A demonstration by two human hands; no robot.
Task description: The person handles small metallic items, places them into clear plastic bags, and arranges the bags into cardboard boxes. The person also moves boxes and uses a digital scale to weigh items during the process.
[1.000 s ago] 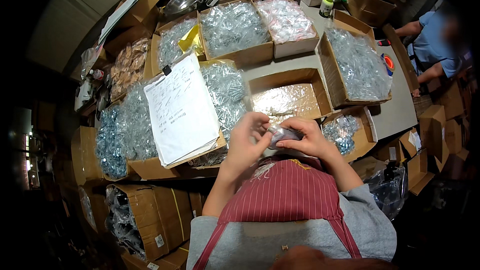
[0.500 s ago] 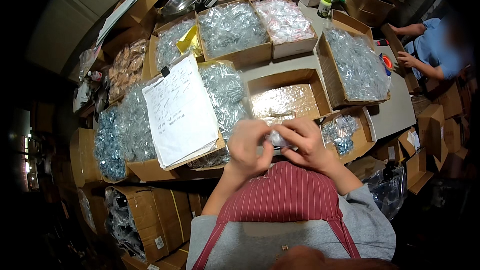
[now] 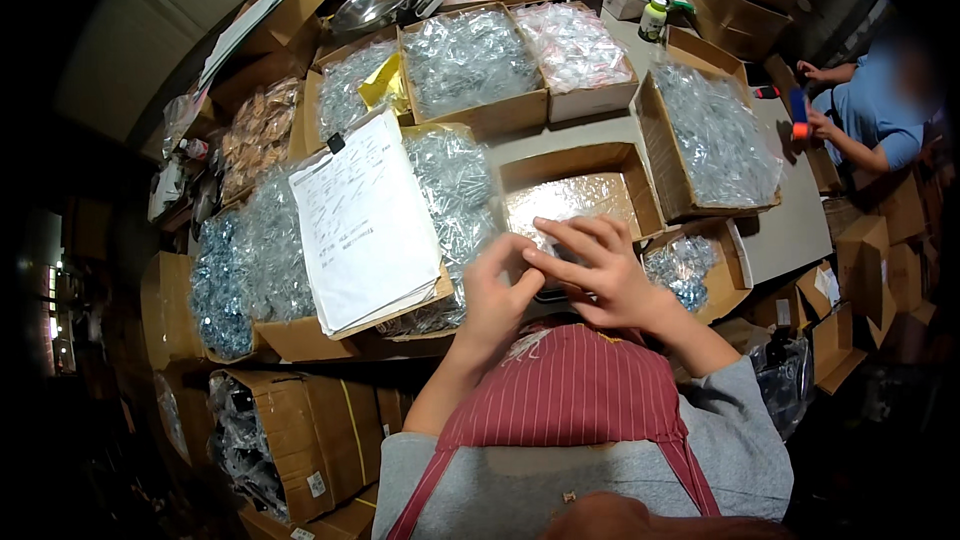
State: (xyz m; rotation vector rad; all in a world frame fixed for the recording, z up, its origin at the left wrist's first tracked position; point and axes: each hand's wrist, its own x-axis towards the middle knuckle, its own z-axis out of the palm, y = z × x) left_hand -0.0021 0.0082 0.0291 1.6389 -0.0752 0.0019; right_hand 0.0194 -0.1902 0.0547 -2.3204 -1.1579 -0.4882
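Both of my hands are together just in front of a shallow open cardboard box (image 3: 640, 185). My left hand (image 3: 495, 285) has its thumb and index finger apart, with the index tip close to the right fingertips. My right hand (image 3: 605, 275) reaches across with its fingers stretched and spread over the box's near edge. A small pale clear patch shows by the right fingertips; whether it is a plastic bag I cannot tell. Left of my hands, papers with a black clip (image 3: 370, 230) lie over boxes of bagged metal screws (image 3: 445, 175).
Boxes of small clear bags (image 3: 470, 55) stand behind, with another (image 3: 710, 140) at the right. A smaller box of bagged parts (image 3: 680, 270) sits by my right wrist. At the far right a person in blue (image 3: 870, 100) holds a blue and orange thing (image 3: 800, 115).
The small clear bag that was pinched between my hands no longer shows there. My right fingers have spread out. The person at the right has lifted the blue and orange thing.
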